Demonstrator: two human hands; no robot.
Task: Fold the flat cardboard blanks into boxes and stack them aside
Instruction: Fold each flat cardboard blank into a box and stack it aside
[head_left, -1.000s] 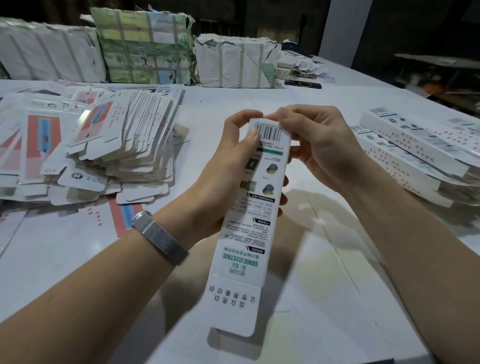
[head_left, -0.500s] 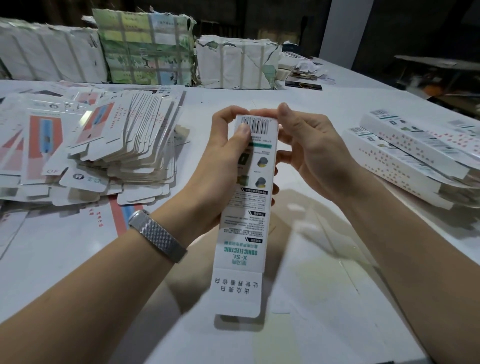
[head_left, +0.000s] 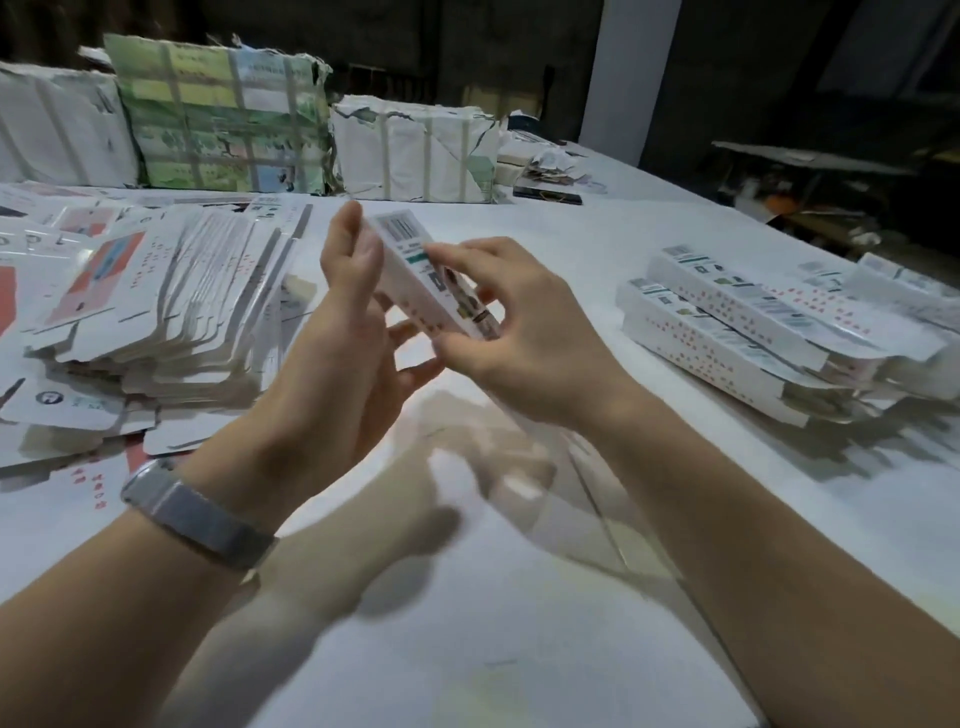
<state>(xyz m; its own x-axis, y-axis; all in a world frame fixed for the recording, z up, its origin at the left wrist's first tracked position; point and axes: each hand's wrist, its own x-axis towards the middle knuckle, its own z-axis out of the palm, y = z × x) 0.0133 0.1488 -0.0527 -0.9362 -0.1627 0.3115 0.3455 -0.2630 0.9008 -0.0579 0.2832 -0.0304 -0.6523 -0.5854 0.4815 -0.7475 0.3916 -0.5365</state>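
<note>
A long white printed box (head_left: 415, 260) with a barcode at its far end is held above the table between both hands, tilted with the barcode end up and away. My left hand (head_left: 348, 332) cups it from the left with the fingers behind it. My right hand (head_left: 514, 332) grips it from the right, thumb and fingers curled over its printed face; the box's near end is hidden behind this hand. A heap of flat cardboard blanks (head_left: 171, 306) lies at the left. A stack of folded boxes (head_left: 753, 322) lies at the right.
Wrapped paper bundles (head_left: 223, 114) (head_left: 415, 150) stand along the back of the white table (head_left: 519, 597). Loose scraps and a dark flat object (head_left: 545, 195) lie behind them at the right. The table's right edge drops off to a dark area.
The box has swung from hanging lengthwise toward me to tilted up between both hands, its lower end lifted. My right hand has moved down along it; the view is motion-blurred.
</note>
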